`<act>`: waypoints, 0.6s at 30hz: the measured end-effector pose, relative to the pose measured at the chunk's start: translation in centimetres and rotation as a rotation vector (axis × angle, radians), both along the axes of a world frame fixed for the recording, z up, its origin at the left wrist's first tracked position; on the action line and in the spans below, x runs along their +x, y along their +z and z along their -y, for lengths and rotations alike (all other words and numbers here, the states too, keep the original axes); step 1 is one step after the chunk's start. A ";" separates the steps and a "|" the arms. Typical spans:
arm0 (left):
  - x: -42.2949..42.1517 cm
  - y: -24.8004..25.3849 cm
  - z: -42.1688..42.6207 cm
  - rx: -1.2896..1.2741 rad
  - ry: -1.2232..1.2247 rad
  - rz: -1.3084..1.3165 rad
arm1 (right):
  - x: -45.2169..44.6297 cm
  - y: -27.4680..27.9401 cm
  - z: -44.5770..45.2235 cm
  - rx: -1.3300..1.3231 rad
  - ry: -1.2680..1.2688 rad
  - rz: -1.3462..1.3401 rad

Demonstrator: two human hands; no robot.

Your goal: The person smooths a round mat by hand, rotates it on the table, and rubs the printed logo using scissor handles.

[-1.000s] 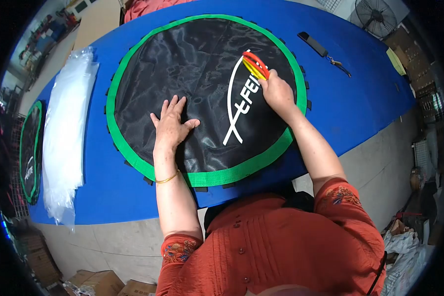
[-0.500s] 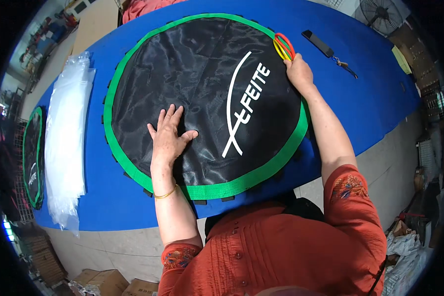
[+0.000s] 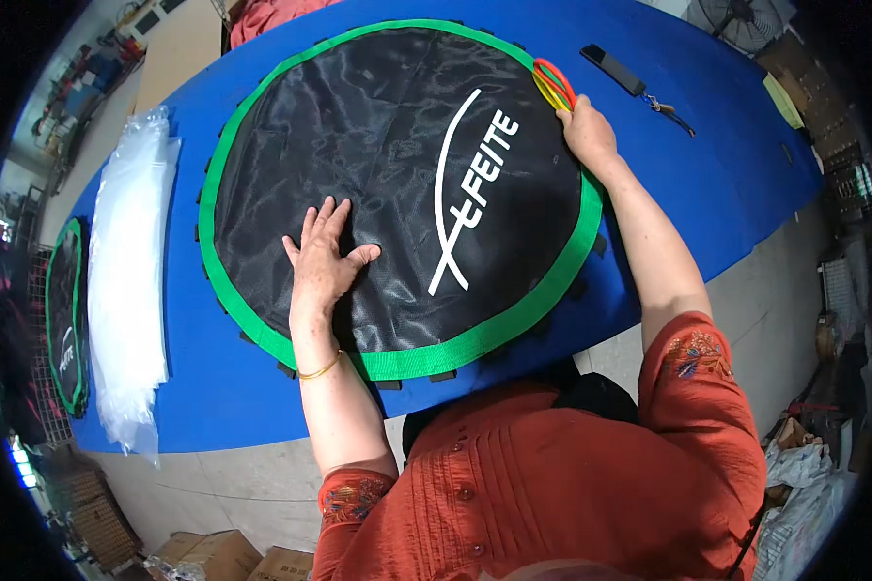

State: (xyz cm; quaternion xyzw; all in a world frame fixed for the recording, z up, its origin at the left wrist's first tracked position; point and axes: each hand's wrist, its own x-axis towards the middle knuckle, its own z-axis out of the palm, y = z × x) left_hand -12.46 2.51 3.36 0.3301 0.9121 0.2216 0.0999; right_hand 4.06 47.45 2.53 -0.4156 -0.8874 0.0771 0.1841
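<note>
A round black mat (image 3: pixel 397 126) with a green border and white "FEITE" lettering lies on the blue table. My left hand (image 3: pixel 325 254) rests flat on its lower left part, fingers spread. At the mat's upper right edge, my right hand (image 3: pixel 588 129) is closed round red-and-yellow handled scissors (image 3: pixel 552 85); the handle loops stick out beyond my fingers, and the blades are hidden. A gold bracelet is on my left wrist.
A stack of clear plastic bags (image 3: pixel 131 281) lies on the left of the blue table (image 3: pixel 688 213). Beyond it stands another green-edged black mat (image 3: pixel 66 315). A black strap-like item (image 3: pixel 612 70) with a metal clip lies at the upper right, near a fan (image 3: pixel 741 21).
My right hand has moved from over the lettering to the mat's upper right edge, still holding the scissors. My left hand has stayed on about the same part of the mat.
</note>
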 end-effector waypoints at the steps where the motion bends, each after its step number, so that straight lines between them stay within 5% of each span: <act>1: 0.0 0.0 0.0 0.000 0.002 0.005 | 1.3 0.2 0.6 0.006 0.021 0.007; 13: -0.6 -0.8 0.1 0.004 -0.001 0.022 | 18.0 0.0 1.0 0.153 -0.151 0.031; 18: -0.7 -0.9 0.1 -0.002 -0.008 0.018 | 21.0 0.0 -1.0 -0.023 -0.067 -0.042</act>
